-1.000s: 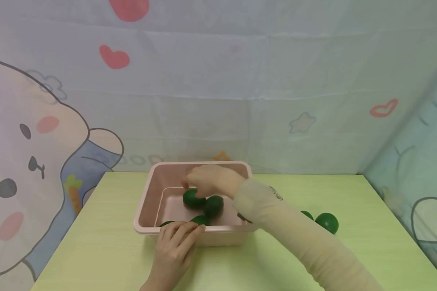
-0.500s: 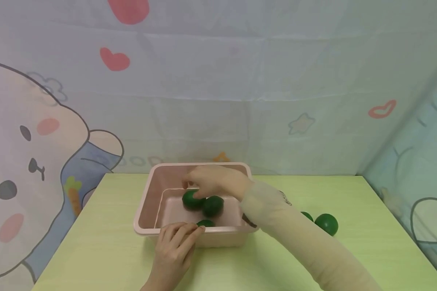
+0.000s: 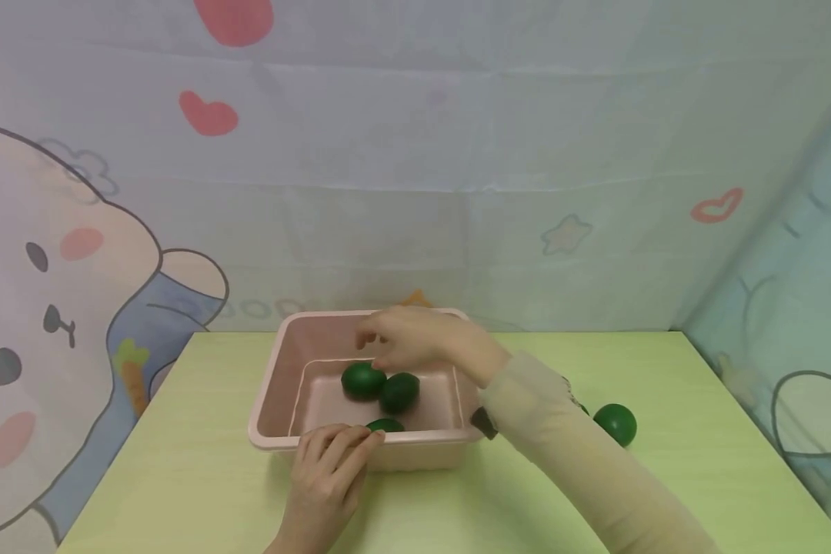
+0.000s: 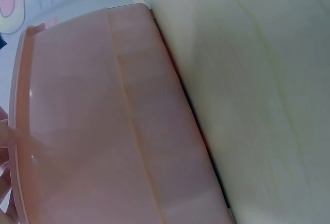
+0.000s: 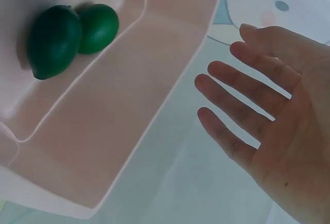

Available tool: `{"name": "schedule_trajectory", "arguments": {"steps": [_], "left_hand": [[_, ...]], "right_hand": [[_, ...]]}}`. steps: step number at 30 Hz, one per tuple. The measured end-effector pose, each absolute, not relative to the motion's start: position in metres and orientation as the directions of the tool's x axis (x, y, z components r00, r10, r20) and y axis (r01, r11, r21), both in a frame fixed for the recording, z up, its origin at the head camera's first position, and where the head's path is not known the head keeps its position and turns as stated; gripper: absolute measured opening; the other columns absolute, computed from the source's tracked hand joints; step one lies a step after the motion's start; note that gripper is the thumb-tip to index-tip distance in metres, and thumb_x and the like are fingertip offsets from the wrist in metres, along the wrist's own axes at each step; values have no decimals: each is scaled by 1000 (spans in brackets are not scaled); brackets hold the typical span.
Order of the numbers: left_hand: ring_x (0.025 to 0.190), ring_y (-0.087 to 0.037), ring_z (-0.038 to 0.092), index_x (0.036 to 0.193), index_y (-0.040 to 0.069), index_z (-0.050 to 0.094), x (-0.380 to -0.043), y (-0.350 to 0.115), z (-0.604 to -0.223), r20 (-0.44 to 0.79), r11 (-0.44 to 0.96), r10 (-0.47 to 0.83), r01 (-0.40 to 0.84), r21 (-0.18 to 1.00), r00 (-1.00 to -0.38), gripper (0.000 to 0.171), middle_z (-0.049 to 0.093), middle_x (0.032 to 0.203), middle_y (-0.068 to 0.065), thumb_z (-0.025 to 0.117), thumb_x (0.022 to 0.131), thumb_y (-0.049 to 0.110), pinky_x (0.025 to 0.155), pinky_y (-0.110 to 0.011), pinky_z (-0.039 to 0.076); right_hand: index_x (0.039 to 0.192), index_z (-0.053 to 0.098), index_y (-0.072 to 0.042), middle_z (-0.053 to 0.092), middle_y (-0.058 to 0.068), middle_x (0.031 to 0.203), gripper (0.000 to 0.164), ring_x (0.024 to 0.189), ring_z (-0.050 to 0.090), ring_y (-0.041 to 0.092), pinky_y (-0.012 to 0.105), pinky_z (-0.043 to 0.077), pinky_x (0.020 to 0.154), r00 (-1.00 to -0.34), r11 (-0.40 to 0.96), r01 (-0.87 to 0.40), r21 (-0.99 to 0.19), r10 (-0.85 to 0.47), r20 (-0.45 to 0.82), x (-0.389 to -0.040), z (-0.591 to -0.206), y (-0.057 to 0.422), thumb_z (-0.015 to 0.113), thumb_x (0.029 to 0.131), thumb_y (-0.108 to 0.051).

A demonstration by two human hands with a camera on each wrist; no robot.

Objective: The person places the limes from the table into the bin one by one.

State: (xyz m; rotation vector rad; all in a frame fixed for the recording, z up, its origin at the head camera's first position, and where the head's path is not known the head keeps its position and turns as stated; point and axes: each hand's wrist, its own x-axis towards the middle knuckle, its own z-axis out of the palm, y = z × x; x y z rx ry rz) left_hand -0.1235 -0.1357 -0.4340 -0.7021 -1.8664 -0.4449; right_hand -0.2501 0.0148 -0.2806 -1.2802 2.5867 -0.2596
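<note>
From where I stood, a pink bin [image 3: 429, 437] sat on the yellow-green table [image 3: 173, 462], and taking its middle as a dial with twelve toward the printed curtain [image 3: 388, 231], the left hand [image 3: 322, 483] was at about seven, its fingers bent over the near rim and gripping it. The right hand [image 3: 418, 338] hung over the bin at about one o'clock, released, its straight fingers spread apart in the right wrist view, clear of the fruit. Under it, close to the dial's centre, lay one green fruit [image 3: 363, 382], with a second green fruit [image 3: 399, 393] nestled against it at its four o'clock. A third green fruit [image 3: 385, 425] showed just its top at about five, the near rim and the left fingertips hiding the rest. Outside the bin, well off between three and four o'clock, a round green fruit [image 3: 615, 425] rested on the table; just beside it, a sliver of more green [image 3: 582, 408] peeped past the pale sleeve [image 3: 575, 454], too covered for me to make out its shape.
</note>
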Motion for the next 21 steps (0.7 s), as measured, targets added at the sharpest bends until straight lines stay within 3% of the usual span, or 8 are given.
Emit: {"name": "schedule_trajectory", "arguments": {"steps": [14, 21], "left_hand": [[84, -25, 58, 96, 10, 74, -123, -135, -435, 923, 754, 257, 656, -6, -287, 31, 69, 90, -5, 43, 101, 15, 77, -36, 41], [84, -26, 58, 95, 10, 74, -123, -134, -434, 924, 755, 253, 656, -3, -287, 32, 69, 90, -5, 43, 101, 15, 77, -36, 40]], "right_hand": [[121, 62, -18, 62, -1, 126, 32, 118, 57, 16, 33, 47, 100, -617, 613, -744, -265, -783, -79, -236, -271, 34, 65, 90, -26], [117, 63, -17, 65, -1, 122, 28, 114, 60, 15, 34, 50, 95, -606, 598, -772, -215, -794, -32, -229, -272, 43, 63, 90, -25]]}}
